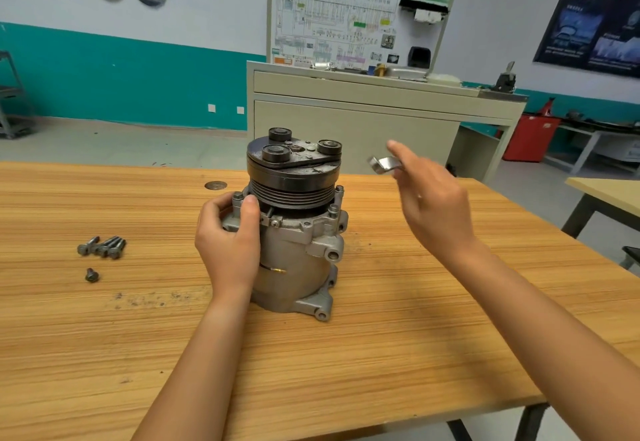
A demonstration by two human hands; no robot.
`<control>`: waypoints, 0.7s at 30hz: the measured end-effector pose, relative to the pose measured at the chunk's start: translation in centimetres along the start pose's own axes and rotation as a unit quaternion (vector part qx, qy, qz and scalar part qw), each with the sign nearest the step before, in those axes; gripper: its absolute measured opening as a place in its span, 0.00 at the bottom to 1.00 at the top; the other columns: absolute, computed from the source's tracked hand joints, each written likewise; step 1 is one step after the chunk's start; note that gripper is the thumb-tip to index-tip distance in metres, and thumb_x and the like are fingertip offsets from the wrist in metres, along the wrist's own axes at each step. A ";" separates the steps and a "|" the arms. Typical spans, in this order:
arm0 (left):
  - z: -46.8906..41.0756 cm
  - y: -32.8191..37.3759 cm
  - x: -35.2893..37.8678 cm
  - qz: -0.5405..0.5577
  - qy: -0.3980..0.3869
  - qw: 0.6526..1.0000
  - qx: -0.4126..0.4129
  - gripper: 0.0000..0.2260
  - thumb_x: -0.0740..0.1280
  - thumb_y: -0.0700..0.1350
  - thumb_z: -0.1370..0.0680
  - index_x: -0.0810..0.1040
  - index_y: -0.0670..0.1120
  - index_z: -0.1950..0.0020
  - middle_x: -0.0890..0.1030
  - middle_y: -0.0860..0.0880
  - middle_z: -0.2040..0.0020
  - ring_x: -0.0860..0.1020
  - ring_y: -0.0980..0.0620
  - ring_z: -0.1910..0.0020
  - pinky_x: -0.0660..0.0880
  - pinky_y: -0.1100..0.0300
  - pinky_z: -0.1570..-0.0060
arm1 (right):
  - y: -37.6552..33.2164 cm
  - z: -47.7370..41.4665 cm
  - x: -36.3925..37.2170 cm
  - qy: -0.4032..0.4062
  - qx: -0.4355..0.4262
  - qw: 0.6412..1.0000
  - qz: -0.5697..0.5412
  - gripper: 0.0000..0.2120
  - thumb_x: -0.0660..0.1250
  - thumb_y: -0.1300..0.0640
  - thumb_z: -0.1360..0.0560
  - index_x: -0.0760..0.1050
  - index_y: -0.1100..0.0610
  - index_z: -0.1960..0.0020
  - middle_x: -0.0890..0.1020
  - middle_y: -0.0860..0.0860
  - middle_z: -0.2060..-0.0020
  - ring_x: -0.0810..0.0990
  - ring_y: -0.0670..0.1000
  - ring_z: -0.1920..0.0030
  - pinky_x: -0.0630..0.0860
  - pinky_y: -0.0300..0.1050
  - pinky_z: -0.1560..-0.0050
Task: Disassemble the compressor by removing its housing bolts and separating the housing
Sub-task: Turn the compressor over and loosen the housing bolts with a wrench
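left hand [228, 243] grips compressor [298, 250] steady; right hand [433, 201] pinches wrench [383, 165]; seat it squarely on right bolt [333, 210] before turning.

housing [298, 267]: cast grey metal, matt, slightly rough.
pulley [294, 179]: dark metal, grooved, with a dull oily sheen.
bolts [102, 246]: grey metal, dull, a bit grimy.
wrench [384, 164]: bright metal, polished and shiny.
table [398, 336]: streaked wood-grain top, smooth, low sheen, some dark smudges.
cabinet [356, 129]: beige painted panels, matt.
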State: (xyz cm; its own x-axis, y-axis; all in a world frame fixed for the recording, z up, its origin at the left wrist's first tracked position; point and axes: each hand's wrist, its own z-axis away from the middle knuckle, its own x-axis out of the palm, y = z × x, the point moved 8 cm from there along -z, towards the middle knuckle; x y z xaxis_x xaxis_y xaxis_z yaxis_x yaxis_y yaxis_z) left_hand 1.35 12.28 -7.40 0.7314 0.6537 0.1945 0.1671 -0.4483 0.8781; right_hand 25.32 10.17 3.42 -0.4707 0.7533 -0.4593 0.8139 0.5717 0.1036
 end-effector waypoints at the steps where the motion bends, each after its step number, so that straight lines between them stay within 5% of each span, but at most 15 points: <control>1: 0.0 0.0 0.0 0.001 0.001 1.000 0.000 0.05 0.66 0.44 0.23 0.74 0.46 0.48 0.77 0.50 0.50 0.74 0.54 0.49 0.69 0.66 0.50 | -0.5 0.1 -0.8 -0.031 -0.003 0.999 0.008 0.16 0.61 0.63 0.23 0.72 0.64 0.36 0.81 0.59 0.66 0.78 0.59 0.70 0.77 0.53 0.69; 5: 0.1 0.0 0.1 0.001 0.002 1.000 0.000 0.05 0.66 0.44 0.23 0.74 0.47 0.48 0.77 0.50 0.50 0.74 0.55 0.50 0.69 0.71 0.53 | -1.8 1.5 -0.1 -0.271 0.012 0.953 0.132 0.23 0.56 0.57 0.20 0.58 0.50 0.26 0.79 0.54 0.61 0.77 0.58 0.66 0.70 0.45 0.70; 7: 0.1 -0.1 0.1 0.002 0.002 1.000 -0.003 0.06 0.66 0.45 0.23 0.74 0.47 0.48 0.77 0.51 0.50 0.74 0.55 0.50 0.68 0.75 0.55 | -2.0 1.7 0.4 -0.295 0.025 0.944 0.144 0.24 0.51 0.55 0.20 0.50 0.45 0.26 0.77 0.50 0.59 0.75 0.55 0.62 0.65 0.44 0.67; 11: 0.1 -0.2 0.0 -0.002 -0.001 1.000 -0.009 0.07 0.66 0.46 0.23 0.75 0.47 0.47 0.77 0.51 0.49 0.74 0.56 0.49 0.69 0.71 0.52 | -2.6 1.8 1.8 -0.346 0.057 0.930 0.107 0.24 0.52 0.57 0.20 0.52 0.45 0.26 0.70 0.49 0.65 0.72 0.55 0.61 0.65 0.45 0.66; 14: 0.1 -0.2 0.1 -0.002 -0.002 1.000 -0.009 0.06 0.66 0.45 0.23 0.75 0.46 0.47 0.78 0.49 0.48 0.74 0.54 0.48 0.70 0.66 0.49 | -3.1 1.5 1.7 -0.382 0.072 0.913 0.126 0.24 0.53 0.59 0.21 0.54 0.48 0.27 0.72 0.52 0.65 0.72 0.56 0.60 0.63 0.45 0.67; 17: 0.1 -0.1 0.0 0.000 0.002 1.000 -0.010 0.05 0.66 0.45 0.23 0.74 0.47 0.48 0.77 0.50 0.50 0.74 0.54 0.49 0.69 0.66 0.50 | -5.4 0.8 1.8 -0.399 0.031 0.892 0.210 0.29 0.54 0.66 0.25 0.51 0.58 0.26 0.66 0.51 0.69 0.62 0.53 0.72 0.56 0.43 0.76; 21: 0.2 -0.2 0.1 0.005 -0.002 1.000 -0.015 0.06 0.66 0.46 0.23 0.74 0.47 0.48 0.77 0.53 0.52 0.74 0.56 0.50 0.69 0.72 0.53 | -8.0 1.0 2.6 -0.408 0.004 0.880 0.243 0.29 0.51 0.68 0.25 0.45 0.67 0.27 0.75 0.58 0.52 0.60 0.50 0.74 0.53 0.42 0.78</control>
State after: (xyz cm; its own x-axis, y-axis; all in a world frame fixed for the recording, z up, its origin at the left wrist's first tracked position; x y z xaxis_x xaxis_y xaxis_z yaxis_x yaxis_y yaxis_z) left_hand 1.51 12.31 -7.58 0.7357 0.6468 0.2009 0.1401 -0.4355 0.8892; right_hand 17.91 7.24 0.50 0.3317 0.4227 -0.8434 0.8559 0.2412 0.4575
